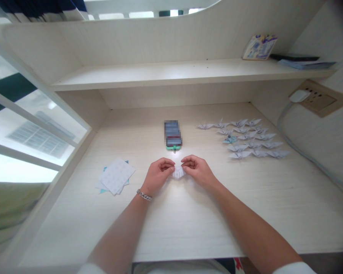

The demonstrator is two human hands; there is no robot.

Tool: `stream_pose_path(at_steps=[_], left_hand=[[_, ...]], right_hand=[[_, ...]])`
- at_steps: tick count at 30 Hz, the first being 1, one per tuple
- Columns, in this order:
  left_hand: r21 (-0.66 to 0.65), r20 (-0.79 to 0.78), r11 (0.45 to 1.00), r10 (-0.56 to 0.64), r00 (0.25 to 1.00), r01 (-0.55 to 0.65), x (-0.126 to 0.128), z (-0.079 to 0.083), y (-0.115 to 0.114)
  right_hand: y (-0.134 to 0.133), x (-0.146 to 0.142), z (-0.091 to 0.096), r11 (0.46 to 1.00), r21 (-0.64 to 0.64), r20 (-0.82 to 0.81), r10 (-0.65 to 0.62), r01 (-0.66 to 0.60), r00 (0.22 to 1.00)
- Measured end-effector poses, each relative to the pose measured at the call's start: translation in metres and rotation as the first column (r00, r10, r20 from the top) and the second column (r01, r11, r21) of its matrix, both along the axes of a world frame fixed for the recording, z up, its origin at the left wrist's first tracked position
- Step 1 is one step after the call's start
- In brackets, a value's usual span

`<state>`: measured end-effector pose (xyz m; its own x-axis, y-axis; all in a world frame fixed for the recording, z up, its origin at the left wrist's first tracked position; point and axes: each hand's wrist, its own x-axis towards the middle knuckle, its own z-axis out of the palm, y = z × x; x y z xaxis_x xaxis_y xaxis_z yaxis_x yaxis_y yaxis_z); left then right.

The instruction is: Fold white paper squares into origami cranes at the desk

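Between my two hands is a small piece of folded white paper (pixel 178 173) with a printed pattern, held just above the desk. My left hand (pixel 160 173), with a chain bracelet at the wrist, pinches its left edge between thumb and fingers. On the opposite edge, my right hand (pixel 198 171) grips the paper the same way. Fingertips cover both sides of the fold, so its exact shape is partly hidden. Just beyond the hands lies a phone (pixel 173 134) with a green edge, its screen blurred.
Several folded paper cranes (pixel 248 135) stand in rows at the right, one of them blue (pixel 230 139). A stack of square paper sheets (pixel 117 177) lies at the left. A cable (pixel 300 150) runs down the right wall from a plug (pixel 300 96). Above the desk, a shelf (pixel 148 76) spans the back.
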<state>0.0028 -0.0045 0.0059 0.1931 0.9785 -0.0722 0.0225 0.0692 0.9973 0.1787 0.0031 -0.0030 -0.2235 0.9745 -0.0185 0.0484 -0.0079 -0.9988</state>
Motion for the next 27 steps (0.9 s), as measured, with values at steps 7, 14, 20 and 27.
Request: stream_pose_path(at_steps=[7, 14, 20, 27], left_hand=[[-0.03, 0.035, 0.995, 0.096, 0.995, -0.095, -0.002, 0.003, 0.001], [-0.01, 0.021, 0.975, 0.22, 0.975, -0.22, 0.0, 0.0, 0.003], [0.123, -0.074, 0.974, 0.201, 0.977, -0.191, 0.005, -0.001, -0.003], [0.22, -0.193, 0.975, 0.053, 0.98, -0.009, 0.013, 0.008, -0.013]], right_hand=[[0.001, 0.002, 0.003, 0.968, 0.157, 0.062, -0.209, 0.197, 0.976], [-0.013, -0.005, 0.013, 0.871, 0.425, 0.24, -0.37, 0.245, 0.898], [-0.017, -0.018, 0.008, 0.935, 0.345, 0.23, -0.168, 0.08, 0.959], [-0.005, -0.015, -0.002, 0.999, 0.029, -0.049, -0.04, 0.041, 0.998]])
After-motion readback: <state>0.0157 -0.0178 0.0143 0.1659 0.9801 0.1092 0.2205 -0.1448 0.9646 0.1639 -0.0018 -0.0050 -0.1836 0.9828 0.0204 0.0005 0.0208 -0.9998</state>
